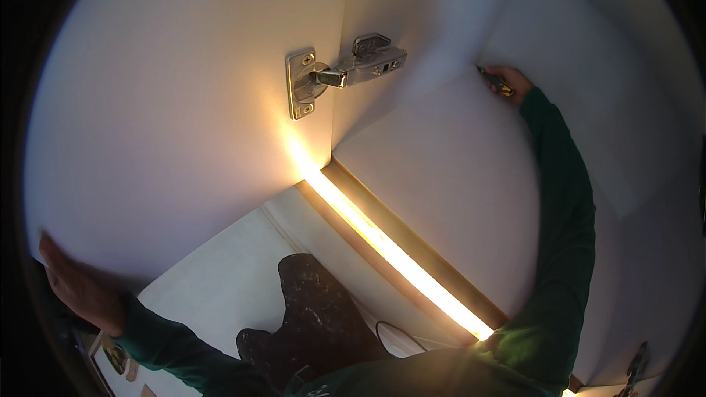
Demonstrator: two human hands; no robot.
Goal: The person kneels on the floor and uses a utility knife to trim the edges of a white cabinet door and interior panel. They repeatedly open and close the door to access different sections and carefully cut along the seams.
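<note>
My left hand (77, 283) rests against the left white panel (162, 103) near its outer edge, fingers stretched out. My right hand (518, 82) reaches far into the white cabinet, its fingers closed round a small yellow-and-black tool (501, 82), whose tip is at the corner seam of the panels. A metal hinge (301, 84) with screws joins the left panel to the one beside it. A glowing light strip (390, 250) runs diagonally in a channel along the cabinet's edge, below my right arm.
A white board (206, 279) lies below the left panel, with a dark, scuffed shape (309, 309) over it and a thin dark cable beside that. Another hinge (636, 367) shows at the bottom right. Small items, too dark to name, sit at the lower left.
</note>
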